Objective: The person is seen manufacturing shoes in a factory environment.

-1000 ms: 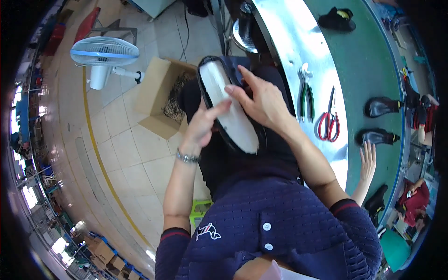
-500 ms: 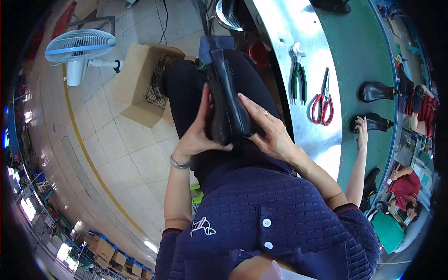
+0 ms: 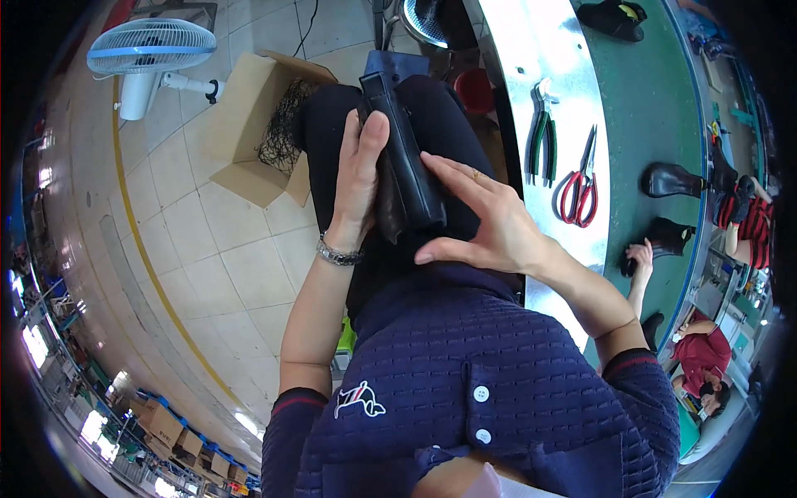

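A black leather boot lies lengthwise over my lap, its narrow end pointing away from me. My left hand is wrapped against its left side, thumb lying along the top. On the other side my right hand is spread, with the thumb well apart from the fingers. Its fingertips touch the boot's right side, while the thumb is off the near end. What my left fingers press on underneath is hidden.
On the metal ledge at right lie green-handled pliers and red-handled scissors. Another person's hand touches a boot on the green belt. Left are an open carton and a fan.
My left hand has shifted up along the boot, its thumb now on top. My right hand has opened wider and its thumb has come away from the boot's near end. The boot has turned slightly.
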`<state>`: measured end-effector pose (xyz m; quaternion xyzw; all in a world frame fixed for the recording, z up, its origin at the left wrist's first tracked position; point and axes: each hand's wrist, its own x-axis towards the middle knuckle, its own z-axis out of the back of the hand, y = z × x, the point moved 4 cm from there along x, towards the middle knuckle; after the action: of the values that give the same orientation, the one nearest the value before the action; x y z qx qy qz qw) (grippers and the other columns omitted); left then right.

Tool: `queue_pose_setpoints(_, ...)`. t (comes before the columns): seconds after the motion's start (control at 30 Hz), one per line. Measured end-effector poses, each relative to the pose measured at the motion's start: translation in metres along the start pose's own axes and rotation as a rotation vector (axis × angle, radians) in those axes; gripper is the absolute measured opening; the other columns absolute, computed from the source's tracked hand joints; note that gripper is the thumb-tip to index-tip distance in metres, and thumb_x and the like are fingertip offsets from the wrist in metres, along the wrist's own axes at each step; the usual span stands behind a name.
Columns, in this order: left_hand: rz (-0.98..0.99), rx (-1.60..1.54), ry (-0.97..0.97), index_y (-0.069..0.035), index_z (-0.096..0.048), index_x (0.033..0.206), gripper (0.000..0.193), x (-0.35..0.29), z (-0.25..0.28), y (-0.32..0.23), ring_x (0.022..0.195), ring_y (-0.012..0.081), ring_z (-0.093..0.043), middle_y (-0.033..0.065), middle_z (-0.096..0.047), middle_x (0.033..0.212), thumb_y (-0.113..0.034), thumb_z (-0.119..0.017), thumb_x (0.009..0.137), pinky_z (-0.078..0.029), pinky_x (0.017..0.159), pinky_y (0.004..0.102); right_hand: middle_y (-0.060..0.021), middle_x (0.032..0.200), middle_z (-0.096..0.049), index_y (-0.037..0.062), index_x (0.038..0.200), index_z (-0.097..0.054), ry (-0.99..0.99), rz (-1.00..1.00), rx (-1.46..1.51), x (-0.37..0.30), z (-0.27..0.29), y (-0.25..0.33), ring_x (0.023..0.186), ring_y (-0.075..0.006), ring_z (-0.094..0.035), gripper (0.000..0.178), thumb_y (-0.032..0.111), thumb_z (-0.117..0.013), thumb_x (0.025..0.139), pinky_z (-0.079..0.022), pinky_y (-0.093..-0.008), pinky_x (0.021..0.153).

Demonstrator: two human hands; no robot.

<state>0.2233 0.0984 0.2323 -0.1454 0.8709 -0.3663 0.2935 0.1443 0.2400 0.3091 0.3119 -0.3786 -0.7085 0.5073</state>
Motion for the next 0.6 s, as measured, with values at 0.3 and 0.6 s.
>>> queue_pose_setpoints(0.3,-0.012,0.043,-0.001,-0.010,-0.047,0.116,0.049,-0.002,0.001,0.001,0.081,0.0048,-0.054,-0.0009,-0.051,0.096,-0.050,-0.062,0.092,-0.049,0.072,0.0207,-0.0260,0.111,-0.065,-0.0113,0.129,-0.050,-0.177,0.339,-0.393,0.008,-0.012,-0.009,0.099,-0.0356,-0.068,0.086,0.043,-0.081,0.071,-0.058,-0.0372,0.082)
queue_pose_setpoints(0.6,-0.074,0.086,0.076,-0.009,-0.043,0.127,0.065,-0.017,0.009,0.011,0.098,0.0097,-0.052,0.0026,-0.051,0.109,-0.059,-0.059,0.089,-0.046,0.086,0.0246,-0.0198,0.134,-0.054,0.0017,0.141,-0.045,0.115,-0.029,0.155,0.002,0.009,-0.015,0.123,-0.0317,-0.055,0.087,0.036,-0.083,0.071,-0.049,-0.0443,0.098)
